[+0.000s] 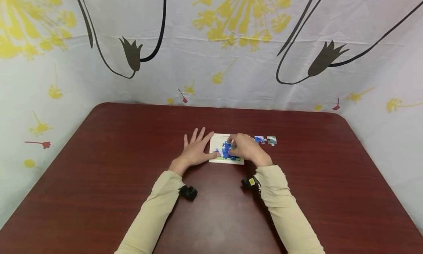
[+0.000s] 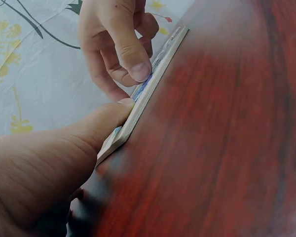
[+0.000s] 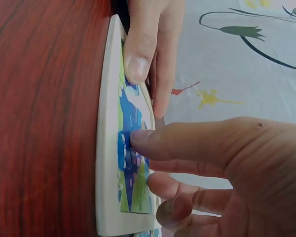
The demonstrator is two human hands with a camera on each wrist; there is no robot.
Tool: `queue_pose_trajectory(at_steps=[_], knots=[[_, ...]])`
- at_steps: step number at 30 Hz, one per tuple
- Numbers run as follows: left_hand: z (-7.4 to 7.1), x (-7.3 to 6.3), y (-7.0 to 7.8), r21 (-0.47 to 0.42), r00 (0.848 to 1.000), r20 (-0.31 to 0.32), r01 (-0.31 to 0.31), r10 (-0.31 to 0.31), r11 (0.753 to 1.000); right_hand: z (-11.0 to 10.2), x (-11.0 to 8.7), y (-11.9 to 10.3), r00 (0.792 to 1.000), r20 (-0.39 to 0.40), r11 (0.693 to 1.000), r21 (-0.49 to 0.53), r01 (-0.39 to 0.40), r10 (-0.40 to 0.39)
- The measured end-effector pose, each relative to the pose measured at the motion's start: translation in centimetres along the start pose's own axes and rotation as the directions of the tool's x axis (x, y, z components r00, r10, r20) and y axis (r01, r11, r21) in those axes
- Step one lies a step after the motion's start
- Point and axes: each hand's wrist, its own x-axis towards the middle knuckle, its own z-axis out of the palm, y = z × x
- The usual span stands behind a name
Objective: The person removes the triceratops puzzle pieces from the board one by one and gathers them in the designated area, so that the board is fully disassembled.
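A small jigsaw puzzle board (image 1: 226, 162) with a pale frame lies on the table, its picture blue and green. My left hand (image 1: 194, 151) spreads its fingers along the board's left side, the thumb resting on the lower left. My right hand (image 1: 246, 148) is bent over the picture's right half. In the right wrist view its thumb lies on a blue puzzle piece (image 3: 122, 150), with the other fingers curled on the far side. Those fingers partly hide the piece's edges, though the grip looks like a pinch. The left thumb (image 3: 137, 69) touches the picture's other end.
Two loose puzzle pieces, a blue one (image 1: 259, 139) and a greenish one (image 1: 272, 139), lie just right of the board. The dark red wooden table (image 1: 115, 154) reaches back to a white patterned cloth (image 1: 211, 88). Black wrist cameras (image 1: 188, 193) sit at both cuffs.
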Motion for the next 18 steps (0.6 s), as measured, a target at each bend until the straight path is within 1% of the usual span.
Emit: queue_pose_trajectory(at_steps=[10,18], knots=[[-0.04,-0.07,0.06,-0.005,1.0,-0.005,-0.003,0.003,1.0,0.09,0.14,0.7,0.999,0.035,0.996,0.082,0.031,-0.033],[-0.2,-0.11,0.17,-0.009,1.0,-0.004,-0.002,0.002,1.0,0.32,0.16,0.89,0.998,0.006,0.991,0.117,0.056,-0.057]])
